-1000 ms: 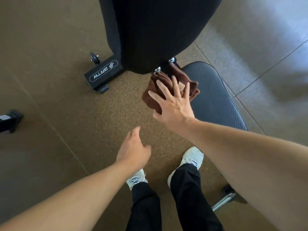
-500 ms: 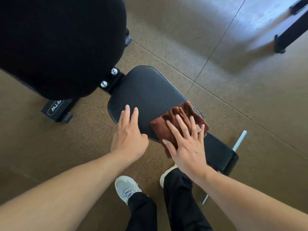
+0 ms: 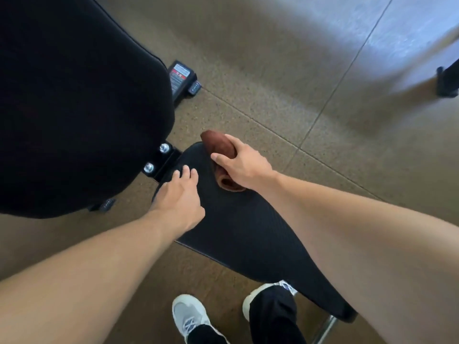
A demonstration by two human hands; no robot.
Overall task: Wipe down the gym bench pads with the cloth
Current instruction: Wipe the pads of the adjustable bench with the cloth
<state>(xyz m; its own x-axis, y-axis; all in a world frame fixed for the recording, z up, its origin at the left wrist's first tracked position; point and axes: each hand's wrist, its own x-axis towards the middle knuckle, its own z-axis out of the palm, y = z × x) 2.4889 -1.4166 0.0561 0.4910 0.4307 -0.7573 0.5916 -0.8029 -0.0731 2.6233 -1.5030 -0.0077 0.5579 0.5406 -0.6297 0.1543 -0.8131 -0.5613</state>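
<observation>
Right hand (image 3: 244, 165) clamps the brown cloth (image 3: 218, 145) at the seat pad's (image 3: 243, 234) far end; left hand (image 3: 180, 197) rests flat, fingers apart; speckled floor (image 3: 285, 100) around.

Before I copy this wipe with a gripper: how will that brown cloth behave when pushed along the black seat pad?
The brown cloth is probably soft and floppy: it lies bunched in folds under the right hand. It looks light for its bulk. On the textured black seat pad it may drag and roll up rather than slide flat.

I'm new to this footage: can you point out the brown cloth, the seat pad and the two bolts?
brown cloth (image 3: 215, 141), head view: its far rolled end.
seat pad (image 3: 238, 227), head view: bare textured middle.
bolts (image 3: 164, 147), head view: head of the upper one.
</observation>
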